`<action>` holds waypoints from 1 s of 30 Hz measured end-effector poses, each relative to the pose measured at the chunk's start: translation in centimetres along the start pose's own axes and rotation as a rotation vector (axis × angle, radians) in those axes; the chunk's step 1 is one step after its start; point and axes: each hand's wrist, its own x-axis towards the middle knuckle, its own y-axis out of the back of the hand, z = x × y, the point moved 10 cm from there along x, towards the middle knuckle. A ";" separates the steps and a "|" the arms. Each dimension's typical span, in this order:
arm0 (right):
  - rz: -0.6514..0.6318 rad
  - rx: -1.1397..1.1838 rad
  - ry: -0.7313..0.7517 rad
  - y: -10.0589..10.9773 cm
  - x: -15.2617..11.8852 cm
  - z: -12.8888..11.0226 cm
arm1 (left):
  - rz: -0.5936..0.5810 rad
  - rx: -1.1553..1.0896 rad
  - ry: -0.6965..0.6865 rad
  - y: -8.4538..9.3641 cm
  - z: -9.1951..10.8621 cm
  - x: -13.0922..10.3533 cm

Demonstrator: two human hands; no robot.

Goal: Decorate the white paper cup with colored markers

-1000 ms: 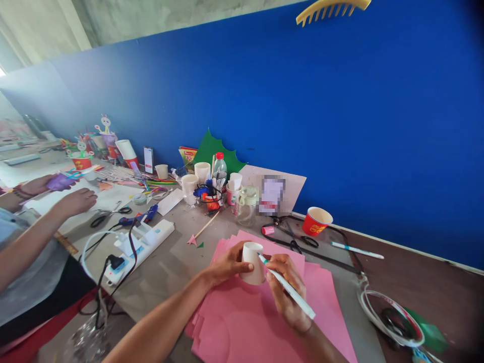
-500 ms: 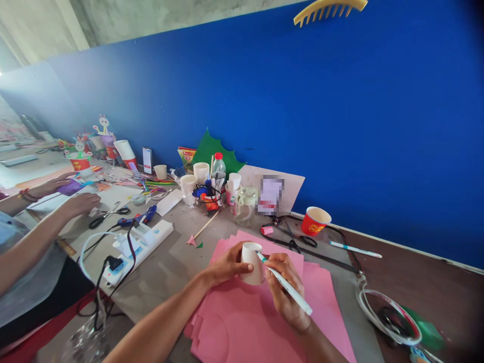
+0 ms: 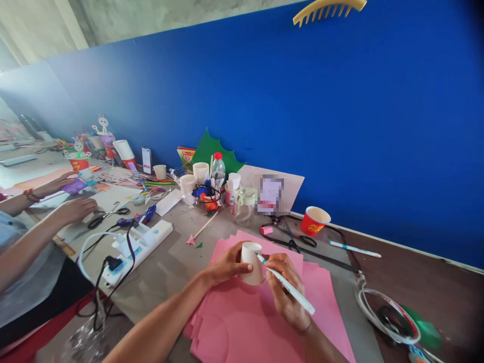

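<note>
My left hand point(image 3: 230, 263) is wrapped round a white paper cup point(image 3: 252, 269), which stands upside down above the pink paper point(image 3: 249, 322), its thumb across the front. Between the thumb and fingers of my right hand point(image 3: 287, 290) is a white marker pen point(image 3: 293, 291) with a teal band. Its tip is at the upper right of the cup; whether it touches the surface I cannot tell. Several pink sheets lie stacked under both hands.
Beyond the paper stand a glass jar point(image 3: 245, 206), a red paper cup point(image 3: 315, 221) and scissors point(image 3: 298, 237). Another marker point(image 3: 354, 249) lies to the right. A power strip point(image 3: 139, 254) with cords is at left, beside a co-worker's hands point(image 3: 77, 209). A blue panel point(image 3: 264, 101) rises behind.
The marker's tip has shifted very slightly down and left along the cup, and its rear end has swung a little right. The left hand keeps its hold on the cup.
</note>
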 end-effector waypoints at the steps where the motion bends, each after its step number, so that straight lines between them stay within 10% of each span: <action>1: 0.001 -0.001 -0.006 0.0 0.0 0.1 | -0.001 0.001 -0.003 0.0 0.1 0.0; 14: 0.041 -0.002 -0.053 0.2 -0.3 0.8 | 0.021 0.006 -0.004 0.0 0.5 -0.1; 23: 0.264 0.018 -0.421 2.3 -1.5 6.6 | 0.134 -0.280 0.053 1.1 0.2 -0.1; 30: 0.038 -0.368 -0.173 0.7 -0.8 6.2 | 0.240 -0.458 -0.021 2.9 0.7 -0.5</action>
